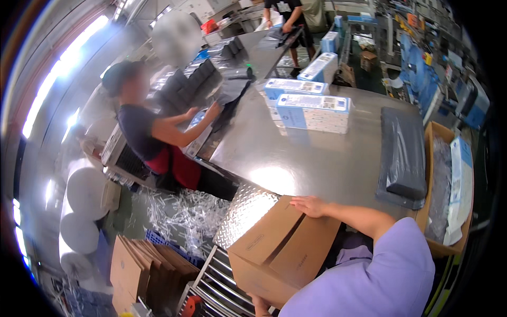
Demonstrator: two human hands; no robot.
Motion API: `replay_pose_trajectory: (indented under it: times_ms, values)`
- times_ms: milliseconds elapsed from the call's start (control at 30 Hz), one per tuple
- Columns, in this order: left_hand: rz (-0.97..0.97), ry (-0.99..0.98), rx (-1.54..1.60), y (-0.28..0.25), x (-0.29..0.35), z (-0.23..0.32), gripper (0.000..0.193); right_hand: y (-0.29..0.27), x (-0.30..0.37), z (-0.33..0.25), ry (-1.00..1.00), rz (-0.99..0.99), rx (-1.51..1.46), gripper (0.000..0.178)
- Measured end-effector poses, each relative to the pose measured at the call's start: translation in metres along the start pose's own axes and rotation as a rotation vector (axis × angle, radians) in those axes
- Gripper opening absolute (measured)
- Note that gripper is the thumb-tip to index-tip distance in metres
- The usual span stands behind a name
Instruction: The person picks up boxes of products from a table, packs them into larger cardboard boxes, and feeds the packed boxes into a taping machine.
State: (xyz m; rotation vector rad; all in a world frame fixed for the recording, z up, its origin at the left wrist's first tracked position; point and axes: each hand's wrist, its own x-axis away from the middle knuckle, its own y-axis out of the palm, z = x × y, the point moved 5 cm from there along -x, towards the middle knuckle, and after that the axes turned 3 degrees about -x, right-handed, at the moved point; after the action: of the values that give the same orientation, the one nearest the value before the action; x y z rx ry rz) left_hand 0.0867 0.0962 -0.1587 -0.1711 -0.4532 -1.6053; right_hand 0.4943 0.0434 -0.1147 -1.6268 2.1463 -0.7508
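A brown cardboard box (285, 240) with its top flaps folded nearly together sits in front of me, at the near edge of the steel table and over a roller conveyor (224, 280). A dark gap runs between the two flaps. My right hand (310, 206) lies across the box's far end, fingers stretched along its edge. At the opposite, near end my left hand (260, 305) grips the lower side, its fingers partly hidden by the box. Between them, my two hands hold the box.
Blue-and-white boxes (312, 113) stand on the steel table (338, 164). A grey plastic-wrapped package (402, 153) lies right, beside an open carton (422, 219). Flattened cartons (129, 269) lean lower left. A co-worker (153, 127) handles dark bags at left; another person (288, 21) stands behind.
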Motion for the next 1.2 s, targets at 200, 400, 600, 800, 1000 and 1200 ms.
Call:
replay_pose_trajectory:
  times_ms: [200, 400, 600, 800, 1000, 1200]
  values:
    - [-0.194, -0.117, -0.064, 0.017, 0.069, 0.128, 0.043, 0.046, -0.024, 0.011, 0.083, -0.223, -0.205, 0.048]
    - [-0.315, 0.049, -0.007, 0.028, 0.124, 0.238, 0.055, 0.160, -0.021, 0.082, 0.664, -0.150, -1.537, 0.075]
    - [-0.453, 0.600, -1.268, 0.056, 0.125, 0.133, 0.057, 0.082, -0.013, 0.002, 0.612, -0.474, -0.880, 0.079]
    - [-0.542, 0.704, -1.882, 0.161, 0.151, 0.154, 0.049, 0.072, 0.017, -0.164, -0.439, -0.153, 0.259, 0.058]
    - [0.114, 0.264, -0.795, 0.010, 0.057, 0.071, 0.061, 0.030, -0.028, -0.029, -0.157, -0.037, 0.390, 0.056]
    - [0.144, 0.151, -0.941, -0.054, 0.050, 0.049, 0.057, 0.128, 0.038, -0.023, 0.316, -0.596, 0.342, 0.084]
